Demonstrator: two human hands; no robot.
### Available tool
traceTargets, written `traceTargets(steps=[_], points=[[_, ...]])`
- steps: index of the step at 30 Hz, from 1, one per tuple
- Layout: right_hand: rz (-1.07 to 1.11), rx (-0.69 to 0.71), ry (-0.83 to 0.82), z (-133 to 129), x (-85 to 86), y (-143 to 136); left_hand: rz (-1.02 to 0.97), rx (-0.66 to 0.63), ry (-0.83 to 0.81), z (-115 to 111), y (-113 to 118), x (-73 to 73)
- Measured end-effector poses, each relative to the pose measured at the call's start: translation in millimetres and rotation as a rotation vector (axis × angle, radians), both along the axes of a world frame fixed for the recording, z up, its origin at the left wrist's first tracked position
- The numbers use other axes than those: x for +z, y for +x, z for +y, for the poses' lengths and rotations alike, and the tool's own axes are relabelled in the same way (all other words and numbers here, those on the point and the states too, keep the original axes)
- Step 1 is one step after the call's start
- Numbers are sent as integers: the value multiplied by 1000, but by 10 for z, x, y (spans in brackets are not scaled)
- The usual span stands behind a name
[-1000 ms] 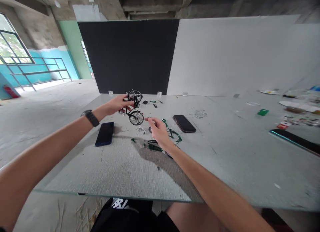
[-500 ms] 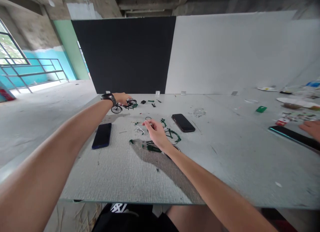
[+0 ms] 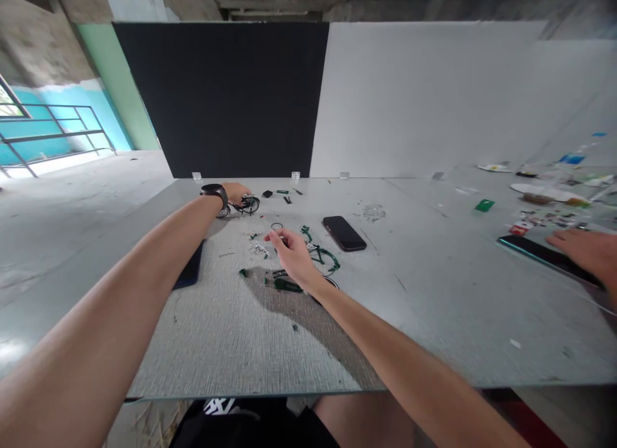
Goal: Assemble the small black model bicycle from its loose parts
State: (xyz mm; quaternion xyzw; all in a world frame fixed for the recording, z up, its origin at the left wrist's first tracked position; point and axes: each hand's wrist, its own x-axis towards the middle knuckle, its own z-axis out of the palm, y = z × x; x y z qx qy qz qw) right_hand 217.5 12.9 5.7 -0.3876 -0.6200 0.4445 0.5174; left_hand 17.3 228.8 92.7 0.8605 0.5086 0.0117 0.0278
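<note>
My left hand (image 3: 236,192), with a watch (image 3: 213,191) on its wrist, grips a small black model bicycle (image 3: 250,206) at the far left of the table. Part of the bicycle is hidden behind the hand and wrist. Over the middle of the table, my right hand (image 3: 293,254) has thumb and fingers pinched together; whatever they hold is too small to make out. Around it lie green bicycle parts: a curved piece (image 3: 332,260), a dark green piece (image 3: 288,285) and silvery small parts (image 3: 261,249). A thin ring (image 3: 276,225) lies just beyond the fingertips.
A phone (image 3: 344,233) lies right of my right hand; another phone (image 3: 189,268) is partly under my left forearm. Small dark parts (image 3: 288,200) lie near the back panel (image 3: 222,101). At far right, another person's hand (image 3: 585,252) rests by a third phone (image 3: 549,258).
The view has turned slightly right. My left hand and the bicycle have shifted a little, and my forearm covers more of the left phone. The other person's hand reaches further in.
</note>
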Motion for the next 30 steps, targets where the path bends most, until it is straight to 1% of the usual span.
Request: traceTargets(steps=[2, 4, 7, 9, 10, 11, 12, 13, 14, 15, 16, 18, 20, 22, 23, 25, 26, 29, 30], points=[[-8, -3, 1, -4, 5, 1, 74, 41, 2, 4, -7, -5], [-18, -4, -3, -5, 11, 2, 105, 62, 16, -7, -5, 11], [-19, -3, -9, 3, 17, 8, 100, 57, 82, -64, 21, 88], [-27, -13, -4, 11, 20, 13, 62, 54, 173, -152, 46, 156], [-36, -22, 1, 14, 23, 16, 27, 49, 242, -219, 54, 183], [-48, -32, 10, 17, 26, 18, -50, 24, 356, -306, 58, 197], [-63, -43, 24, 17, 29, 19, -123, -7, 446, -414, 54, 194], [-80, -53, 42, 16, 32, 19, -177, -46, 484, -540, 41, 169], [-98, -61, 61, 14, 35, 18, -212, -82, 480, -685, 19, 120], [-116, -68, 77, 10, 37, 17, -228, -118, 438, -843, -12, 48], [-131, -68, 88, 6, 38, 15, -225, -161, 376, -1011, -50, -44], [-150, -59, 95, 1, 38, 16, -159, -257, 275, -1348, -145, -267], [-154, -55, 101, 5, 36, 27, -93, -313, 281, -1639, -248, -494], [-157, -74, 104, 17, 38, 48, -100, -334, 316, -1836, -347, -671], [-158, -87, 98, 26, 41, 62, -106, -372, 303, -1892, -394, -729], [-146, -95, 68, 44, 47, 87, -123, -436, 252, -1925, -478, -786], [-134, -97, 50, 52, 49, 97, -141, -426, 252, -1912, -515, -790], [-110, -108, 15, 66, 51, 108, -163, -330, 288, -1830, -593, -767], [-115, -112, 14, 66, 50, 107, -168, -320, 286, -1807, -606, -759]])
